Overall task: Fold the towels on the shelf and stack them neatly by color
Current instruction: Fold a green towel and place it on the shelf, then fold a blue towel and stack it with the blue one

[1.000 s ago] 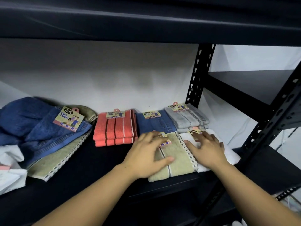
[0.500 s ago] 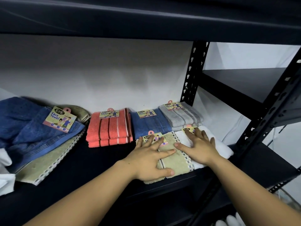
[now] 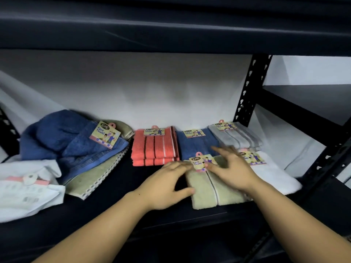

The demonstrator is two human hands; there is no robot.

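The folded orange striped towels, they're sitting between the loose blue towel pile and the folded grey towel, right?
Not quite. The head view shows the orange striped towels between the loose blue towel pile and a folded blue towel. The folded grey towel lies farther right, beyond that blue one.

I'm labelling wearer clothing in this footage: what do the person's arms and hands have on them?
Nothing visible. Both forearms are bare right to the bottom edge of the frame, with no sleeves showing. The left hand and right hand wear no gloves, and no watch, bracelet or ring shows, though motion blur softens the fingers.
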